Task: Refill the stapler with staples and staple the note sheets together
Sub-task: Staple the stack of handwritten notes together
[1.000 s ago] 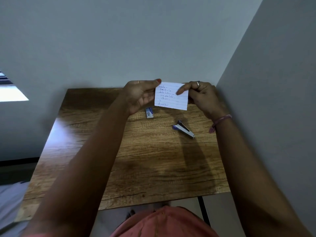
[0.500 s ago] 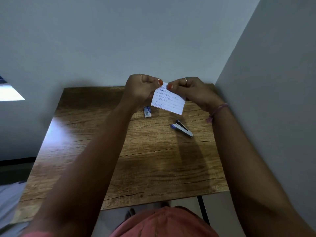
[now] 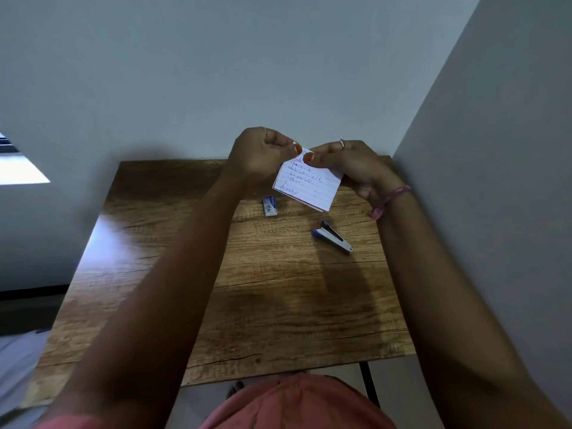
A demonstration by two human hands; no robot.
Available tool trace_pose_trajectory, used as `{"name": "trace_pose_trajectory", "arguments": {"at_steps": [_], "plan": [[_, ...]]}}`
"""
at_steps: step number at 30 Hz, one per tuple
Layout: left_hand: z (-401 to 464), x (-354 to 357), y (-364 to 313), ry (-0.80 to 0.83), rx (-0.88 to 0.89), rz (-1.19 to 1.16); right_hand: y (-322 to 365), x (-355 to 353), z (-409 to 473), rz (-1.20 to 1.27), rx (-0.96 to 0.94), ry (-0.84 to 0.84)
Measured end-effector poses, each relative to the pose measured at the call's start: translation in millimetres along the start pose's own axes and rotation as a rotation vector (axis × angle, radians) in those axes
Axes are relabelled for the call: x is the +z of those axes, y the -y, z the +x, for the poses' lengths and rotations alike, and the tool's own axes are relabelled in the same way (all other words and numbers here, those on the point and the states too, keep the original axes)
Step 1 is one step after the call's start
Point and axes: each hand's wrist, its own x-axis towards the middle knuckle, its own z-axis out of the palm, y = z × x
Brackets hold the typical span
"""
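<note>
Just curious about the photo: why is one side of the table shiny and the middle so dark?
Head view: pale glare washes the table's left edge, probably window light; the raised arms cast dark shadows across its middle; the wide lens bends the walls.
</note>
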Motion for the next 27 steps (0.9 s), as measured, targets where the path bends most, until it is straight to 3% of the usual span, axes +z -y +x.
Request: {"name": "trace_pose_trajectory", "arguments": {"at_steps": [4, 16, 21, 27], "plan": [[1, -1, -4, 0.095, 0.011, -0.006, 1, -1, -1, 0.025, 0.005, 0.001], [8, -10, 5, -0.073, 0.055, 0.026, 2, -13, -7, 0.105, 0.029, 0.066], [8, -9, 10, -0.075, 0.068, 0.040, 0, -12, -4, 0.032, 0.066, -0.003], [9, -14, 18, -0.118, 0.034, -0.012, -13, -4, -7, 0.175, 0.129, 0.083]]}}
